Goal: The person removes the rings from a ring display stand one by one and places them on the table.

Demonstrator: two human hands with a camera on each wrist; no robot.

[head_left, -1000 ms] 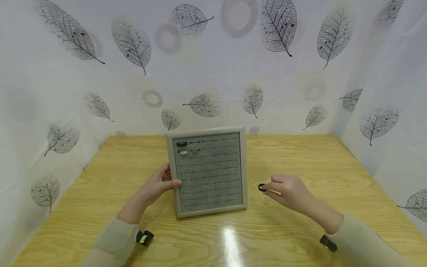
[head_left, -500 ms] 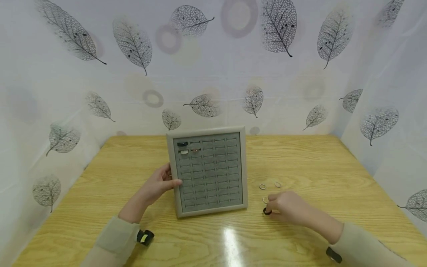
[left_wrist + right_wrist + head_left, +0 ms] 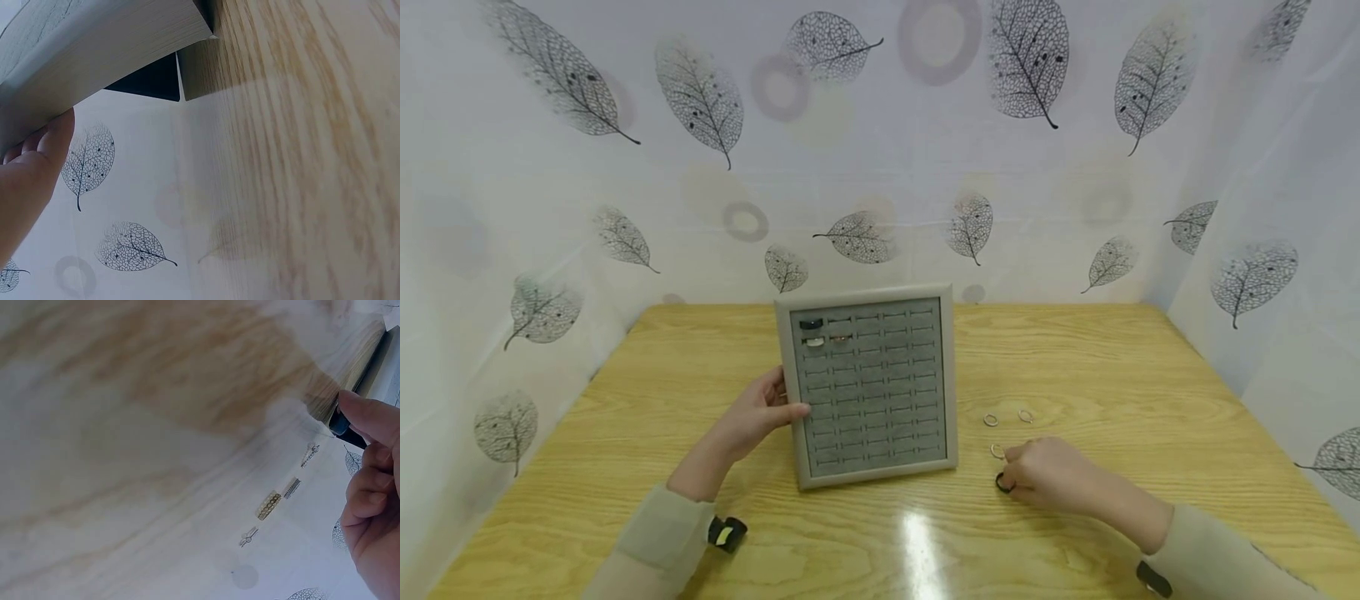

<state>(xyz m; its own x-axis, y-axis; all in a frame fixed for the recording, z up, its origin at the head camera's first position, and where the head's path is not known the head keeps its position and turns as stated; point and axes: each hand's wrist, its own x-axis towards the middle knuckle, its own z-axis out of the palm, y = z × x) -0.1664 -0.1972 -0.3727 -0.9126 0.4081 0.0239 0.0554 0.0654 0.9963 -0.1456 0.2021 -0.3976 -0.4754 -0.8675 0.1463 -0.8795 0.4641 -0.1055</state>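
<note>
My left hand (image 3: pixel 756 417) grips the left edge of a framed ring display board (image 3: pixel 872 392), thumb on the front and other fingers behind. The grey slotted board stands leaning on the table. A black ring (image 3: pixel 811 323) sits in its top-left slot, with a pale ring (image 3: pixel 813 342) and a coppery ring (image 3: pixel 839 338) a row below. Right of the board, my right hand (image 3: pixel 1060 477) pinches another black ring (image 3: pixel 1003 482) low over the table. In the right wrist view this black ring (image 3: pixel 339 422) shows between thumb and forefinger; whether it touches the wood I cannot tell.
Several loose rings lie beyond my right hand, among them two silver ones (image 3: pixel 991 420) (image 3: pixel 1026 416) and one nearer my fingers (image 3: pixel 997 451). A gold-toned wide ring (image 3: pixel 269 505) shows in the right wrist view. Leaf-patterned cloth (image 3: pixel 865 167) surrounds the wooden table (image 3: pixel 700 350).
My right hand has brought the black ring down and nearer to me, then slightly right. Two silver rings behind the hand have come into sight. The left hand and board stay put.
</note>
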